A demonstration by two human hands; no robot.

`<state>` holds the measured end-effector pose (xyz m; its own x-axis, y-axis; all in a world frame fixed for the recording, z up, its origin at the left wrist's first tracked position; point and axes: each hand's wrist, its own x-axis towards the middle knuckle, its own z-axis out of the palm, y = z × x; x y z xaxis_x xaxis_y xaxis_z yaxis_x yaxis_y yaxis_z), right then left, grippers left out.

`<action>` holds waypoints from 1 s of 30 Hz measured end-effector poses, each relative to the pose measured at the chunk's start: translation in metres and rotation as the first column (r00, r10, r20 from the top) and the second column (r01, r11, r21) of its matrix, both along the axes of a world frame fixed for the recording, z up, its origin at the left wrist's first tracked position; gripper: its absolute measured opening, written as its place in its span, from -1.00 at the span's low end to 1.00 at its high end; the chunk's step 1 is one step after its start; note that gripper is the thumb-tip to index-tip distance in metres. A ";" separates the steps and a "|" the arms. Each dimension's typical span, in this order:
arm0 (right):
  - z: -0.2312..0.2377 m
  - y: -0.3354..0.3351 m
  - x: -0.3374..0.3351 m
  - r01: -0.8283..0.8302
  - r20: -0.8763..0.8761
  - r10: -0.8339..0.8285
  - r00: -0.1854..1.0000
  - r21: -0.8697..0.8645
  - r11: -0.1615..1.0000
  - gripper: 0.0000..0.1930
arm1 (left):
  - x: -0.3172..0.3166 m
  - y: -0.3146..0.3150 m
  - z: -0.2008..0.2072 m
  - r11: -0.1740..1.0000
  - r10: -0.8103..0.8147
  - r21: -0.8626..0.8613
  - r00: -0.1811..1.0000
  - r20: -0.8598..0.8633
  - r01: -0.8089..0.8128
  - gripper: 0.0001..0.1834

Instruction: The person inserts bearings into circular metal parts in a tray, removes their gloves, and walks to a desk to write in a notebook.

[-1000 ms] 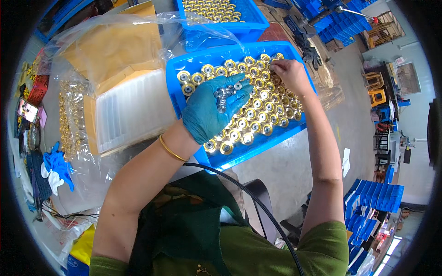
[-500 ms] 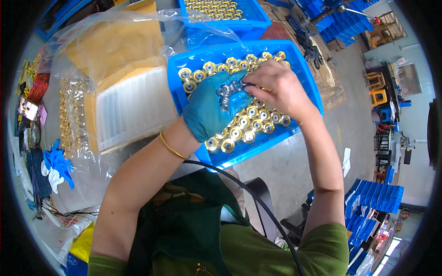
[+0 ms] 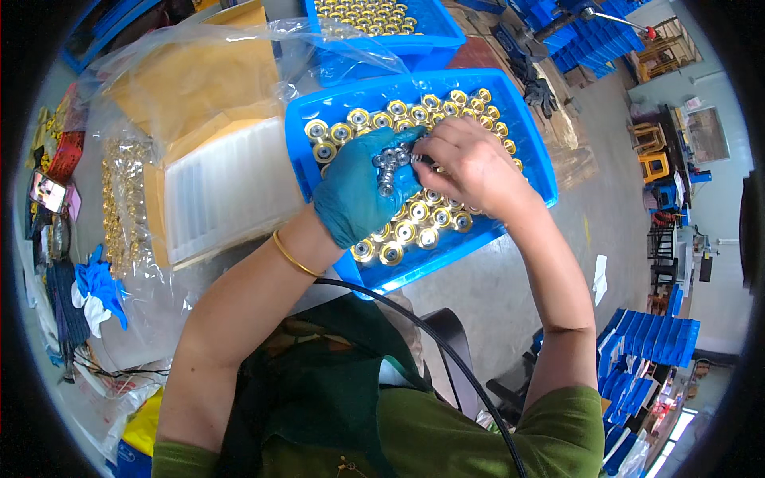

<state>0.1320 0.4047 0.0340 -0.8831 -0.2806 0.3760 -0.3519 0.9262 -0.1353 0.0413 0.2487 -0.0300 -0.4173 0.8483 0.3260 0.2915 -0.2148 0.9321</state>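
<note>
In my left hand (image 3: 358, 183), which wears a thin blue-green glove, lies a cluster of small round silver metal parts (image 3: 388, 169), cupped over the tray. My bare right hand (image 3: 468, 163) reaches in from the right, its thumb and fingers pinched at the edge of that cluster. What sits between those fingertips is mostly hidden. Beneath both hands is a blue plastic tray (image 3: 296, 131) filled with rows of gold-coloured round metal parts (image 3: 390, 253), their centres dark or silver. My hands cover the middle of the rows.
Left of the tray, an opened brown paper pack (image 3: 131, 88) in clear plastic holds white translucent sheets (image 3: 227, 191). Behind stands another blue bin (image 3: 438, 40) with similar gold parts. A bag of gold pieces (image 3: 125, 203) lies farther left. A black cable (image 3: 430, 331) crosses before me.
My right hand has moved slightly left and down, from over the tray's parts to against the silver pieces in my left palm. My left hand stays nearly still.
</note>
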 end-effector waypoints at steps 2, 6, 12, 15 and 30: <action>-0.009 0.011 -0.006 0.000 -0.015 -0.001 1.000 -0.096 0.995 -0.89 | -0.004 0.004 -0.012 0.994 -0.095 0.004 0.876 0.473 0.106 -0.64; -0.019 0.054 -0.013 0.364 -0.086 -0.372 0.924 -0.099 0.926 -0.87 | 0.012 0.009 0.012 0.991 -0.114 0.123 0.140 0.984 -0.060 -0.59; -0.044 0.102 -0.022 0.429 -0.089 -0.420 0.903 0.257 0.866 -0.83 | 0.004 0.010 0.011 0.971 -0.229 0.235 -0.103 0.968 0.043 -0.52; -0.042 0.094 -0.020 0.412 -0.048 -0.414 0.909 0.254 0.875 -0.84 | 0.002 0.008 0.008 0.953 -0.293 0.299 -0.098 0.951 0.053 -0.52; 0.009 -0.004 0.004 -0.051 -0.046 0.058 0.997 0.144 0.988 -0.76 | 0.008 0.002 0.011 0.991 -0.038 0.130 0.989 0.141 0.020 -0.68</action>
<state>0.1358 0.4005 0.0432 -0.8463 -0.3817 0.3715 -0.4054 0.9140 0.0155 0.0495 0.2509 -0.0191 -0.4434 0.8160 0.3710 0.1491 -0.3410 0.9282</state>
